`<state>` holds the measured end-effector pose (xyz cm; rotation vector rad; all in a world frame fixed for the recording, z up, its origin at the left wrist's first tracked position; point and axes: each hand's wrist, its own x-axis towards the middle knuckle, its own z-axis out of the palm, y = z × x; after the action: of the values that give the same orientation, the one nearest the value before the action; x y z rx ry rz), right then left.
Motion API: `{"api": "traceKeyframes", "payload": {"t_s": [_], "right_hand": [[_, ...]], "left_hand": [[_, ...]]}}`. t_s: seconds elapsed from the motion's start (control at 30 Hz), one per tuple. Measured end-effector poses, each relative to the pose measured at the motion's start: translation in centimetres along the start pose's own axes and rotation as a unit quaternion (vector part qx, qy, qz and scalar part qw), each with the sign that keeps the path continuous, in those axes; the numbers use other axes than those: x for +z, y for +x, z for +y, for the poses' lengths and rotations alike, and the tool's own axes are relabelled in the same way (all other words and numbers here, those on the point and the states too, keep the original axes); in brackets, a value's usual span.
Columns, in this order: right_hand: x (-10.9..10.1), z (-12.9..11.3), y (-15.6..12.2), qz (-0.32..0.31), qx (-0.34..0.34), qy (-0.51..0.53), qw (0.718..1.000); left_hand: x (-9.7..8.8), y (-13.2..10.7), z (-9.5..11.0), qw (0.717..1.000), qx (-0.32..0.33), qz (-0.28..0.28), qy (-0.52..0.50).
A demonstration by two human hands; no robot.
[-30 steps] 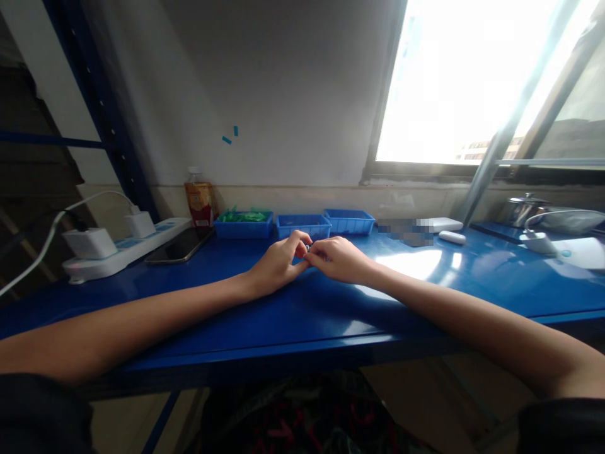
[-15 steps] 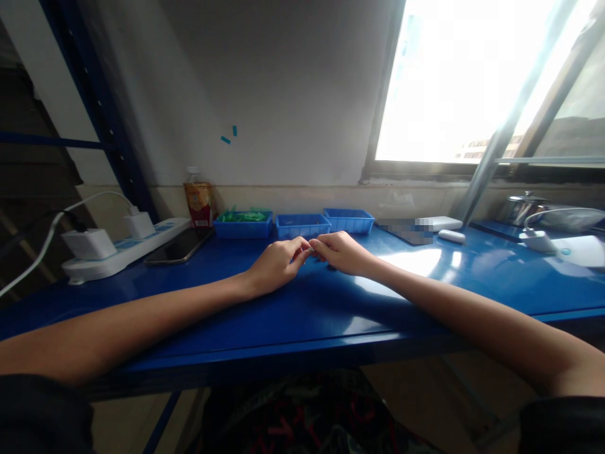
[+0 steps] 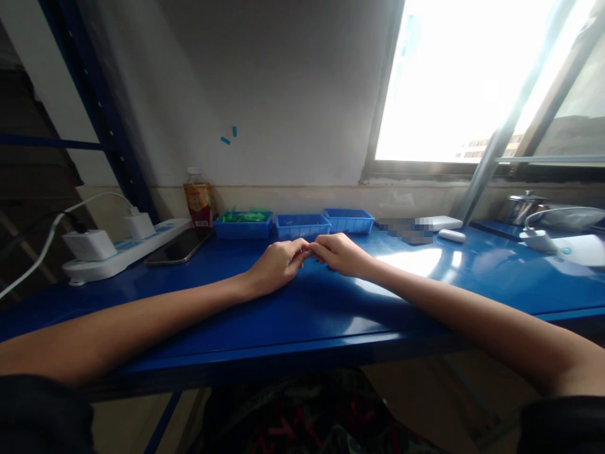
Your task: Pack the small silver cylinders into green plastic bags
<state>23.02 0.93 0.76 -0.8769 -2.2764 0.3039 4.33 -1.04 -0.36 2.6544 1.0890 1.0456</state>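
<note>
My left hand (image 3: 278, 265) and my right hand (image 3: 341, 253) meet fingertip to fingertip on the blue table (image 3: 302, 302), just in front of the middle blue tray (image 3: 302, 226). Both hands are curled in a pinch around a tiny part that is too small to name. A blue tray holding green pieces (image 3: 243, 222) stands to the left of the middle tray. Another blue tray (image 3: 350, 221) stands to its right.
A white power strip (image 3: 118, 249) with plugged-in chargers and a dark phone (image 3: 179, 246) lie at the left. A bottle (image 3: 198, 203) stands against the wall. White devices (image 3: 451, 236), a metal pot (image 3: 524, 208) and cables sit at the right under the window.
Both hands have shifted slightly away from me toward the trays and lowered. The left fingers have straightened from a raised curl into a flatter pinch against the right fingertips.
</note>
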Motion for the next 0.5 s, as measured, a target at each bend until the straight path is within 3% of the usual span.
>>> {"api": "traceKeyframes", "payload": {"t_s": [0.23, 0.5], "right_hand": [[-0.7, 0.0, 0.1, -0.01, -0.009, -0.043, 0.999], [-2.0, 0.0, -0.3, -0.02, -0.159, -0.122, 0.979]], "left_hand": [[0.0, 0.2, -0.1, 0.999, -0.022, -0.001, -0.031], [-0.2, 0.3, 0.3, 0.998, -0.044, 0.006, -0.049]]}}
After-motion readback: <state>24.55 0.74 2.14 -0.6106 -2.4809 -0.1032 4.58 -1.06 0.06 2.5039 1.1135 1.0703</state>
